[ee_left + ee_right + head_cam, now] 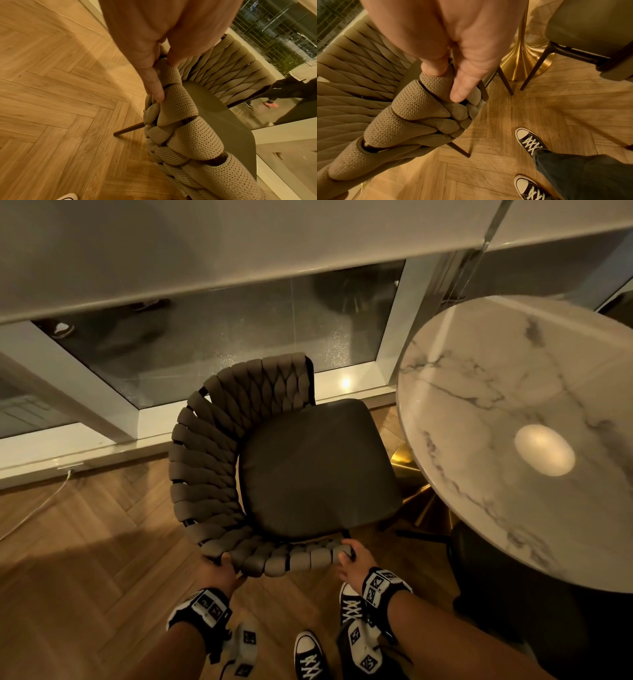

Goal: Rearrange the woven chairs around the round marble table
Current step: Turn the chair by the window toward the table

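A woven chair (239, 446) with a dark seat cushion stands on the wood floor, left of the round marble table (513, 412). Its seat faces the table. My left hand (221, 566) grips the near left part of the woven back rim, and my right hand (349, 556) grips the rim's near right end. The left wrist view has my left hand (159, 75) curled over the braided band (173, 94). Seen from the right wrist, my right hand (450, 81) wraps the last braid (426, 102) of the rim.
A low window (219, 344) and white sill run behind the chair. A second chair (590, 33) stands by the table's gold pedestal (522, 58), and its thin dark legs stand close by. My sneakers (310, 655) are just behind the chair. A white cable (41, 505) lies on the floor at left.
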Demonstrator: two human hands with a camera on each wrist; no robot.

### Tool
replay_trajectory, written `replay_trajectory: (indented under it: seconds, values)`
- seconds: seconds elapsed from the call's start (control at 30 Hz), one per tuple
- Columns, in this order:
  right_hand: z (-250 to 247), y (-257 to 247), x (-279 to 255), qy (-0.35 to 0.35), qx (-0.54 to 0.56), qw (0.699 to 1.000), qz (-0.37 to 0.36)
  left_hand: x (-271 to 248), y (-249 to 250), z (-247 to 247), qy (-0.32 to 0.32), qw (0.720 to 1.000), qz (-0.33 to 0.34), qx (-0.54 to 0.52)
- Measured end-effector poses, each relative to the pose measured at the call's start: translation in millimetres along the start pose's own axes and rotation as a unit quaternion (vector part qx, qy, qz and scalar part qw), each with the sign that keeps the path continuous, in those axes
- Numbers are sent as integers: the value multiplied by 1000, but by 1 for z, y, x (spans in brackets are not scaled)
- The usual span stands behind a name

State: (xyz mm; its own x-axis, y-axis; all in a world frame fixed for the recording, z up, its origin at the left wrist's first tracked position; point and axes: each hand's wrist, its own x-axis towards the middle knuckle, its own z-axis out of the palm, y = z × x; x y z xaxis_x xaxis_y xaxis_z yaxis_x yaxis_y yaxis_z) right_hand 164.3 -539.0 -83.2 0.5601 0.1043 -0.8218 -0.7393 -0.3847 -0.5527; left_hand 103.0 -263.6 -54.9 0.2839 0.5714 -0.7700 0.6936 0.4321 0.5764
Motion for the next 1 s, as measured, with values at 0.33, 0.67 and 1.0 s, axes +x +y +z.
replay_trajectory:
  seconds: [0.33,0.67,1.0]
  values:
    - [3,4,3,18,-40,999,-22,3,-4,-4,-22,999,-4,-24]
    - [13,45,35,29,-69,997,-13,7,-9,-11,-21,999,4,29]
    - [9,48,39,32,-69,997,-7,12,-13,-19,2,975,99,197]
